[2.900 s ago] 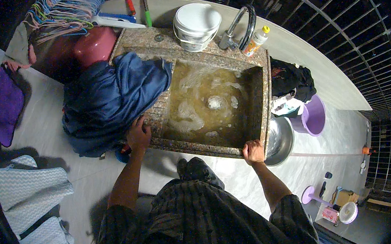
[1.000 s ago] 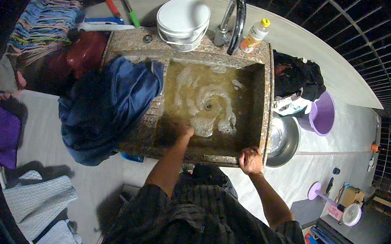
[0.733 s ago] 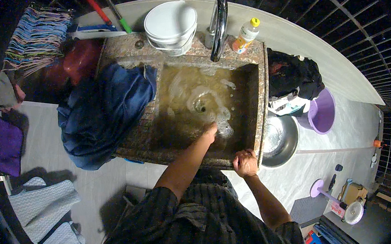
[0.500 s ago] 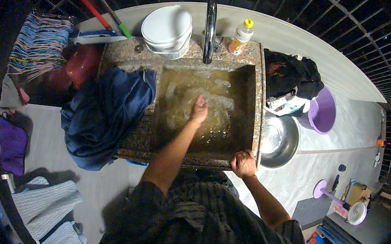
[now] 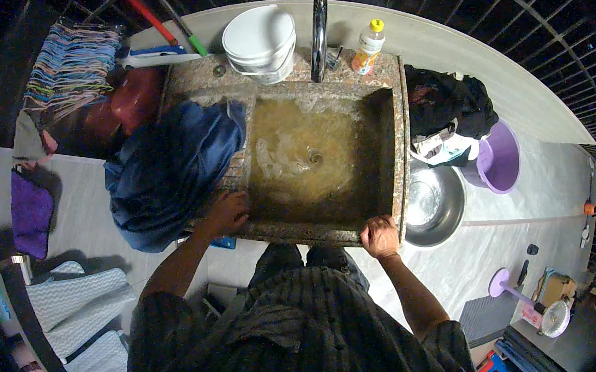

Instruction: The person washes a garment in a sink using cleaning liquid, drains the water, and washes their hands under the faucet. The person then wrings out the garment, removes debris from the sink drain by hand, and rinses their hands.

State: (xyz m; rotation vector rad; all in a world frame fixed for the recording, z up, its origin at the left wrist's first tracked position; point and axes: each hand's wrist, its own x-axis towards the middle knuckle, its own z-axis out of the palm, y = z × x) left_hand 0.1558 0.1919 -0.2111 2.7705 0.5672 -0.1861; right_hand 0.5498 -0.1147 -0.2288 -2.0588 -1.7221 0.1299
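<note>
Murky, yellowish water (image 5: 309, 156) stands in a stone sink (image 5: 402, 141), swirling round a small dark drain opening near the middle. My right hand (image 5: 380, 237) is closed over the sink's near right corner. Over the ribbed ledge at the sink's left, my left hand (image 5: 229, 212) lies in shadow with fingers apart, holding nothing. Just beyond it a heap of dark blue cloth (image 5: 169, 172) covers much of that ledge and hangs over its outer side. A black tap (image 5: 319, 39) arches over the far rim.
A lidded white bucket (image 5: 261, 44) and a yellow-capped bottle (image 5: 369, 46) stand behind the basin. To the right are dark clothes (image 5: 450, 102), a purple bucket (image 5: 502, 157) and a metal basin (image 5: 434, 206). Many hangers (image 5: 71, 64) hang at the far left.
My left hand has come out of the water and moved left and nearer, onto the side ledge. Foam has thinned and a swirl shows at the drain. My right hand keeps its hold.
</note>
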